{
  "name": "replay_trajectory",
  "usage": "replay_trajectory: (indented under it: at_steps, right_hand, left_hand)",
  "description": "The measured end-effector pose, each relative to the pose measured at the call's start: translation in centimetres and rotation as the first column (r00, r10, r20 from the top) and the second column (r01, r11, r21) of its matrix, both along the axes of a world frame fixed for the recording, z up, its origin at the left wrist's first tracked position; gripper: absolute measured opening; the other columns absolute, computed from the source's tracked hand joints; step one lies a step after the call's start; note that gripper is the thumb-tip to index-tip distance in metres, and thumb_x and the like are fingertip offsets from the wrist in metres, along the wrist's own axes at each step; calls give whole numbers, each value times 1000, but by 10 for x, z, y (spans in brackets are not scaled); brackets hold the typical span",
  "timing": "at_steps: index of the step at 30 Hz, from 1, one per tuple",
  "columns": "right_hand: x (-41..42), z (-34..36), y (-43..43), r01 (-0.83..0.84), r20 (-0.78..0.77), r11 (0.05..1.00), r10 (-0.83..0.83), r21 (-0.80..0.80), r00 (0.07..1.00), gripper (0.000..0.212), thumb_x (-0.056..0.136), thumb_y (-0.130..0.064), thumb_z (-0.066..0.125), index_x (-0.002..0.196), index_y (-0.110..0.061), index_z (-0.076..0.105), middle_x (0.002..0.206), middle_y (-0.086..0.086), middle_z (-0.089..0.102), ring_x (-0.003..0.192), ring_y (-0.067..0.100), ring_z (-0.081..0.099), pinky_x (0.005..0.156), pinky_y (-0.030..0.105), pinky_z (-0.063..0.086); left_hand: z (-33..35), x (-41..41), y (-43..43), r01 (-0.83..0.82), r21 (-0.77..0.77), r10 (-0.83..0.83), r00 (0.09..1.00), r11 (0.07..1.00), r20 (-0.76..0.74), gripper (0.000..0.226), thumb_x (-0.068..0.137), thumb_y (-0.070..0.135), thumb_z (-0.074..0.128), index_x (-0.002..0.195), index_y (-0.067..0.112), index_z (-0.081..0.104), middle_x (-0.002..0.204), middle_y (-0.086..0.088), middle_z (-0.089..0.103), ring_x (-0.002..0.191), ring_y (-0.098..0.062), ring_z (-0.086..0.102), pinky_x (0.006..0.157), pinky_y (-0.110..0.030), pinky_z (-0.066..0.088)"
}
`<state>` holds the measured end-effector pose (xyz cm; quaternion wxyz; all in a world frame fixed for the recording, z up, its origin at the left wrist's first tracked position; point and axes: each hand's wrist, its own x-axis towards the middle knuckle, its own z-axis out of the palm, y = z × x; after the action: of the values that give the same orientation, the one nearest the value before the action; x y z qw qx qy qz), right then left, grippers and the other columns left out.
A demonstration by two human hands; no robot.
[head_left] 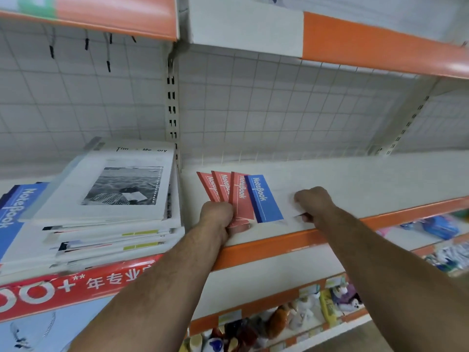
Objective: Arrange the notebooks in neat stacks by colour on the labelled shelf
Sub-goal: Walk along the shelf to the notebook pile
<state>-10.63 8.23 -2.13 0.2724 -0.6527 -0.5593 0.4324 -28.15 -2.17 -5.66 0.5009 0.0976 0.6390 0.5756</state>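
Three red notebooks lie fanned out on the white shelf, with a blue-spined notebook beside them on the right. My left hand grips the near ends of the red notebooks at the shelf's front edge. My right hand has its fingers curled on the white cover of the blue-spined notebook, pinching its near edge. On the neighbouring shelf to the left sits a tall pile of white notebooks, with a blue notebook at the far left.
An orange shelf lip runs along the front edge. A wire grid back panel closes the rear. An upper shelf hangs overhead. A red banner fronts the left shelf. Lower shelves at the right hold assorted small goods.
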Motion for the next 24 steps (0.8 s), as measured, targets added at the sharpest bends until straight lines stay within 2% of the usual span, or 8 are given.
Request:
replay_trajectory:
  at_steps: [2, 4, 8, 10, 15, 18, 20, 24]
  right_hand:
    - [5, 2, -8, 13, -48, 999, -16, -45, 999, 10, 89, -3, 49, 91, 1, 58, 72, 15, 59, 49, 22, 56, 42, 23, 36]
    - [10, 2, -18, 1, -65, 995, -7, -95, 998, 9, 89, -1, 50, 93, 2, 58, 72, 17, 62, 43, 21, 59, 38, 22, 39]
    - [18, -1, -32, -9, -111, 993, -5, -120, 994, 9, 90, -2, 52, 93, 2, 59, 70, 19, 68, 47, 21, 65, 38, 22, 46]
    - [21, 1, -37, -10, -148, 993, -8, -119, 989, 9, 91, -3, 51, 93, 2, 59, 70, 18, 68, 49, 22, 66, 37, 22, 44]
    - [35, 12, -50, 2, -208, 997, -18, -78, 978, 10, 92, -5, 53, 85, 1, 57, 63, 16, 57, 30, 15, 48, 36, 17, 35]
    - [47, 19, -57, 17, -286, 999, -25, -30, 958, 6, 90, -3, 54, 86, 0, 59, 68, 15, 58, 41, 19, 54, 41, 23, 37]
    - [58, 24, -63, 10, -347, 1000, -14, -13, 938, 8, 91, -1, 53, 84, -1, 58, 74, 15, 58, 47, 20, 55, 40, 23, 38]
    - [81, 35, -78, -71, -409, 997, 66, 3, 910, 11, 92, 0, 51, 82, -2, 56, 71, 14, 57, 47, 21, 52, 36, 21, 38]
  left_hand:
    - [-3, 1, 2, -8, 11, 9, 1000, 1000, -10, 9, 97, 8, 57, 103, 13, 61, 98, -8, 70, 78, -27, 73, 63, -41, 63]
    - [-6, 1, 4, 2, 11, -2, 998, 1000, -60, 9, 96, 8, 60, 100, 16, 60, 96, -6, 68, 78, -23, 70, 56, -35, 59]
    - [-5, 2, 5, -7, 24, 8, 999, 1000, -33, 12, 97, 5, 55, 102, 13, 62, 99, -8, 70, 83, -26, 70, 70, -40, 62]
    - [1, 6, 0, -8, 48, 7, 1000, 999, 12, 17, 96, 0, 50, 100, 10, 62, 98, -9, 70, 82, -26, 69, 61, -36, 59]
    - [22, 23, -20, 14, 122, -22, 998, 992, 67, 16, 98, 0, 51, 100, 11, 62, 99, -9, 71, 84, -26, 72, 66, -37, 61]
    - [40, 37, -35, -11, 183, 0, 998, 983, 61, 20, 95, -7, 48, 98, 9, 60, 97, -11, 71, 81, -27, 72, 65, -39, 62]
    - [52, 50, -48, -39, 211, 31, 999, 977, 44, 24, 93, -12, 45, 94, 9, 57, 95, -12, 69, 80, -27, 71, 65, -41, 62]
    - [70, 81, -79, -106, 262, 98, 994, 959, 45, 25, 93, -13, 43, 99, 8, 54, 100, -13, 68, 84, -28, 70, 57, -38, 63]
